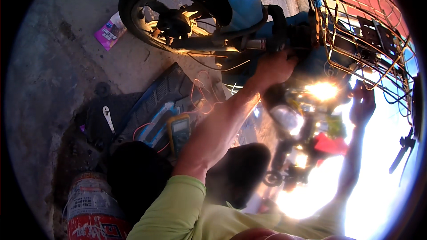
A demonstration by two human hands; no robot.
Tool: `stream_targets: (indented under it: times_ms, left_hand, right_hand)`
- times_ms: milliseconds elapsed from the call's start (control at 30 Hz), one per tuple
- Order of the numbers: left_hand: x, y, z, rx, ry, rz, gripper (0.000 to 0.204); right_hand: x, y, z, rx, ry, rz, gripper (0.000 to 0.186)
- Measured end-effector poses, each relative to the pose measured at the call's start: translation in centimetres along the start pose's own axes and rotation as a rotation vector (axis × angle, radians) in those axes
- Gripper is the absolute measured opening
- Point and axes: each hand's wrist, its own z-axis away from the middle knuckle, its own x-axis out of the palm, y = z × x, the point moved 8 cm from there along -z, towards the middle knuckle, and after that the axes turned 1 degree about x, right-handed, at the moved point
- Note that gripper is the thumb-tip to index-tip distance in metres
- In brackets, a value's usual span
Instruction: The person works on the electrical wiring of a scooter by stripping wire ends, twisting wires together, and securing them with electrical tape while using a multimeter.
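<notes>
The front of an electric scooter or motorbike fills the upper part, with a blue mudguard (241,1) over its black front wheel (133,4). My left hand (276,69) is closed against the dark parts next to the fork (255,44). Its fingertips are hidden in shadow, and so is whatever they hold. Farther right, my right hand (362,102) reaches up beneath the wire basket (356,62), its fingers bent together. Strong glare beside it hides what is between those fingers.
A yellow-framed multimeter (180,133) lies by a dark plastic panel (153,91) with loose thin wires (200,91). A pale, slim hand tool (108,120) rests on the ground. At lower left stands a red-and-grey bucket (93,204). A purple packet (109,33) lies near the wheel.
</notes>
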Motion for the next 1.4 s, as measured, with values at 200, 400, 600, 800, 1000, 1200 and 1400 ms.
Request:
stream_targets:
  times_ms: [200,400,600,800,1000,1200,1400]
  left_hand:
    - [-2.6,0.8,0.6,0.068,0.079,0.012,0.025]
    - [-1.5,0.1,0.7,0.023,0.054,0.002,0.024]
    - [-0.8,-0.4,0.5,-0.007,0.045,-0.017,0.024]
    - [-0.3,-0.9,0.1,-0.022,0.049,-0.047,0.023]
    - [0.6,-1.7,-0.4,-0.058,0.039,-0.09,0.023]
    - [1.7,-2.3,-1.1,0.052,0.025,-0.212,0.023]
    - [1.8,-2.1,-1.3,0.019,0.004,-0.184,0.025]
  right_hand:
    - [0.6,-0.9,-0.6,-0.022,0.028,-0.032,0.02]
    - [0.4,-0.7,-0.9,-0.081,0.012,-0.004,0.022]
    - [0.6,-1.1,-1.2,0.02,0.005,-0.06,0.024]
    - [0.9,-1.0,-1.4,-0.001,-0.021,-0.043,0.027]
    - [1.2,-0.9,-1.2,0.012,-0.015,-0.084,0.028]
    - [1.5,-0.3,-1.2,0.063,0.021,-0.115,0.033]
    - [0.9,-1.3,-1.2,-0.065,-0.014,-0.019,0.025]
